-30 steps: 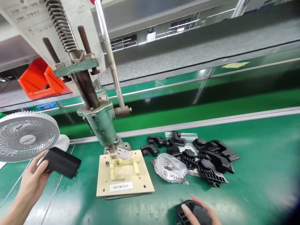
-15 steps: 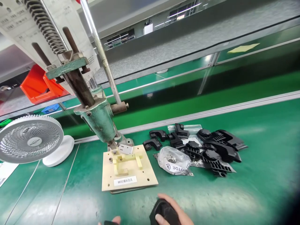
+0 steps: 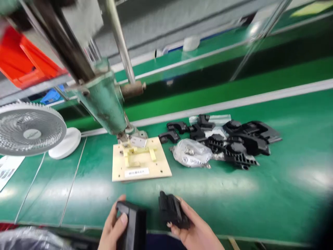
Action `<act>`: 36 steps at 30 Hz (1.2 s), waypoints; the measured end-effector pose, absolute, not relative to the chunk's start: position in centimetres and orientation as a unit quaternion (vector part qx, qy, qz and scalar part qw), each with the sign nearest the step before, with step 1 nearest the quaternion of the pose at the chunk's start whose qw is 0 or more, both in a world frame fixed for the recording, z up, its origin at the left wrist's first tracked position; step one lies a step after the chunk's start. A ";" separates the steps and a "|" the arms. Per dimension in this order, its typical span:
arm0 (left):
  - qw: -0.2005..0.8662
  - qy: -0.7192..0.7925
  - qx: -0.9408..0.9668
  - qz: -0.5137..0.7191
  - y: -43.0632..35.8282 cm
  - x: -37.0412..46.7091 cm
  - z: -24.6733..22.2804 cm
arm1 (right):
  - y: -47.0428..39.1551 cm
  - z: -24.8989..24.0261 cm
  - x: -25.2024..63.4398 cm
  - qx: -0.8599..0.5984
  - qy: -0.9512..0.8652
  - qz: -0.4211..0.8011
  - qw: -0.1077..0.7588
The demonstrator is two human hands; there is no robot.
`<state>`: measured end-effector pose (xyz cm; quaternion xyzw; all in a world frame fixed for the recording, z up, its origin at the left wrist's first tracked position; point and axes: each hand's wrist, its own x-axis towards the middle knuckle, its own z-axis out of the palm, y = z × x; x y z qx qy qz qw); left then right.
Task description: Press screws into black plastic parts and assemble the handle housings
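Observation:
Near the bench's front edge, my left hand [image 3: 114, 225] is closed round a long black plastic part [image 3: 134, 225]. My right hand [image 3: 195, 225] grips a smaller black plastic piece [image 3: 171, 210] with ridges, held a short gap to the right of the first. The two parts are apart. Beyond them lies a cream fixture plate [image 3: 158, 166] with yellow blocks and a white label, under a green hand press [image 3: 104, 104]. A clear bag of small metal parts [image 3: 192, 152] rests right of the plate, beside a pile of black plastic parts [image 3: 241, 139].
A white fan [image 3: 32, 130] stands on the left of the green bench [image 3: 91, 194]. An orange bin [image 3: 28, 62] sits on the shelf at upper left, with a blue bin [image 3: 53, 94] below it. Plastic film [image 3: 31, 239] shows at bottom left.
The view has tipped down, so the bench items sit higher in the picture. Both hands and their black parts have come further into view; the right-hand part now shows its ridged side.

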<state>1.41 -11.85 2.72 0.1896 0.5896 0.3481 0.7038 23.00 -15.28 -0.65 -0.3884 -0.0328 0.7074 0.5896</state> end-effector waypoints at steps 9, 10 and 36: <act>0.675 0.638 0.122 0.349 -11.1 0.6 5.6 | -14.8 1.4 21.4 -0.365 -0.281 0.723 0.515; 0.676 0.636 0.125 0.350 -11.2 0.5 5.6 | -14.7 1.7 21.4 -0.386 -0.351 0.684 0.510; 0.606 0.669 0.249 0.353 -13.3 0.4 5.3 | -14.7 1.7 18.9 -0.404 -0.810 0.152 0.397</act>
